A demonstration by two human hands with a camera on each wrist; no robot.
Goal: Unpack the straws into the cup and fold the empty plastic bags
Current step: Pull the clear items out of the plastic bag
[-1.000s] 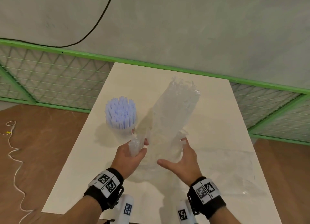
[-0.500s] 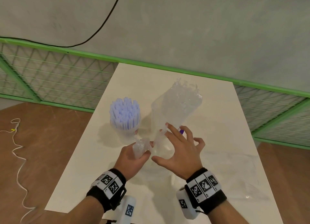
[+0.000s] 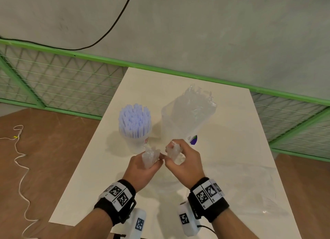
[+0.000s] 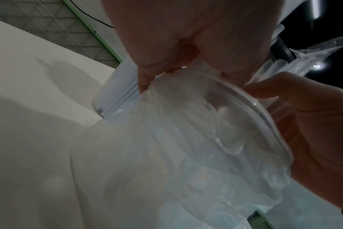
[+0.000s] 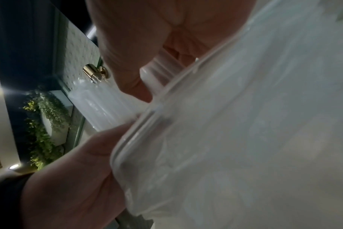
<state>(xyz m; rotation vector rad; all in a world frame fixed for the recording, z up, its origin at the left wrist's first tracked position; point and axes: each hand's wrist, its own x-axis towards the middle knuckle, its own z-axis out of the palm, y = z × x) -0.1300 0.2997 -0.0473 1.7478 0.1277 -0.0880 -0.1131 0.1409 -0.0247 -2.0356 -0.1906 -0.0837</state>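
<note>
A clear cup [image 3: 136, 142] packed with pale blue-white straws [image 3: 134, 121] stands left of centre on the white table [image 3: 232, 131]. Right of it a clear plastic bag [image 3: 189, 117] holding clear straws leans away from me, its far end raised. My left hand [image 3: 151, 157] grips a bunched piece of the bag's near end. My right hand [image 3: 174, 153] grips another bunch right beside it. In the left wrist view the bag's [image 4: 186, 139] zip edge curves between both hands. The right wrist view shows the same film [image 5: 245, 124] under my curled fingers [image 5: 131, 74].
A flat, empty clear bag [image 3: 250, 185] lies on the table at the right, near the front edge. A green mesh fence [image 3: 62, 88] runs behind the table. A white cord [image 3: 19, 158] trails over the brown floor at the left.
My right hand was open beside the bag; it has come in and closed on the bag's near end next to my left hand. The left hand keeps its grip.
</note>
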